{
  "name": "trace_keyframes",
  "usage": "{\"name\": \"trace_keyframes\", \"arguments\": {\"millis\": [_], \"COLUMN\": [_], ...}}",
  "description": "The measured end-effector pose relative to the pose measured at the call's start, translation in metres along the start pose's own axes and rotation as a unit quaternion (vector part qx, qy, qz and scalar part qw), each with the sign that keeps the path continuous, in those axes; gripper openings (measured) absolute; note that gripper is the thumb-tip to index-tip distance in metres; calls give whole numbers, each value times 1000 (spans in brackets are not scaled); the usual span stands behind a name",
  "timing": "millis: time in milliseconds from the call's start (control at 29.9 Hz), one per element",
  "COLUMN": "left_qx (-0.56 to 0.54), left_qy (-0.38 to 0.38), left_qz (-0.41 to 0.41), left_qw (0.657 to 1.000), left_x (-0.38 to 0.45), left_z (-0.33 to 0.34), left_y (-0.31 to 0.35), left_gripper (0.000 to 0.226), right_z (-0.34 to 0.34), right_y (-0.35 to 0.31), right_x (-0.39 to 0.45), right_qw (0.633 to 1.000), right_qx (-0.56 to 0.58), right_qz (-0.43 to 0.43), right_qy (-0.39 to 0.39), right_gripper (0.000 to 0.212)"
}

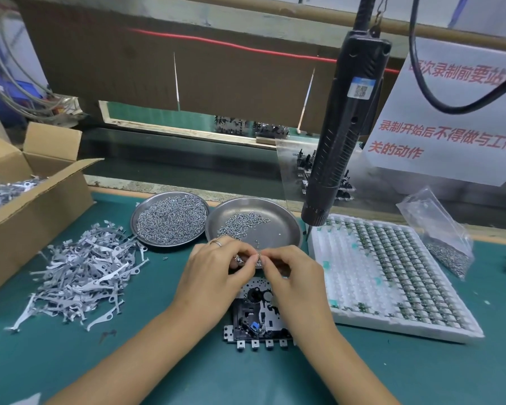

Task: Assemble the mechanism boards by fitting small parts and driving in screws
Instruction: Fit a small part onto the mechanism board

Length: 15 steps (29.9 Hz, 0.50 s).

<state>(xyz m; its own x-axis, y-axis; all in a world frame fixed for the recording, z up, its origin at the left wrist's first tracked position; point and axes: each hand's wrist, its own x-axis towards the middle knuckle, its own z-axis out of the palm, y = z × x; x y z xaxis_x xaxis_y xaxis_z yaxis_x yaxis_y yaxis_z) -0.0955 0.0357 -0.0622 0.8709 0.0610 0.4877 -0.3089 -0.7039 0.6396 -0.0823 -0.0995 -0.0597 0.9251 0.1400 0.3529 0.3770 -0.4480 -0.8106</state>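
Steel screws (259,259) sat pinched between our left hand (216,267) and right hand (287,270), above the mechanism board (256,314).

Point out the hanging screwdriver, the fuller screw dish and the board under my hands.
screwdriver (343,135): head view, black body.
fuller screw dish (170,220): head view, screw heap.
board (256,315): head view, middle.

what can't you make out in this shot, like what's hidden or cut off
Head view:
- What the left hand and right hand pinch: tiny, covered by fingertips.
- The mechanism board: its upper part and right side lie under the hands.
- The cardboard box: cut off by the left edge.
- The white tray: its small parts are too small to identify.
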Motion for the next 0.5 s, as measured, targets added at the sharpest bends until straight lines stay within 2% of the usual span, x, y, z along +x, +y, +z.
{"name": "trace_keyframes", "arguments": {"millis": [234, 501], "left_qx": [33, 47], "left_qy": [-48, -114], "left_qz": [44, 75], "left_qw": [997, 990], "left_x": [4, 10], "left_z": [-6, -13], "left_y": [-8, -18], "left_gripper": [4, 6], "right_z": [-6, -18], "right_y": [-1, 0], "right_x": [5, 12], "right_qw": [998, 992], "right_qx": [-33, -2], "right_qz": [-2, 29], "right_qy": [-50, -121], "right_gripper": [13, 13]}}
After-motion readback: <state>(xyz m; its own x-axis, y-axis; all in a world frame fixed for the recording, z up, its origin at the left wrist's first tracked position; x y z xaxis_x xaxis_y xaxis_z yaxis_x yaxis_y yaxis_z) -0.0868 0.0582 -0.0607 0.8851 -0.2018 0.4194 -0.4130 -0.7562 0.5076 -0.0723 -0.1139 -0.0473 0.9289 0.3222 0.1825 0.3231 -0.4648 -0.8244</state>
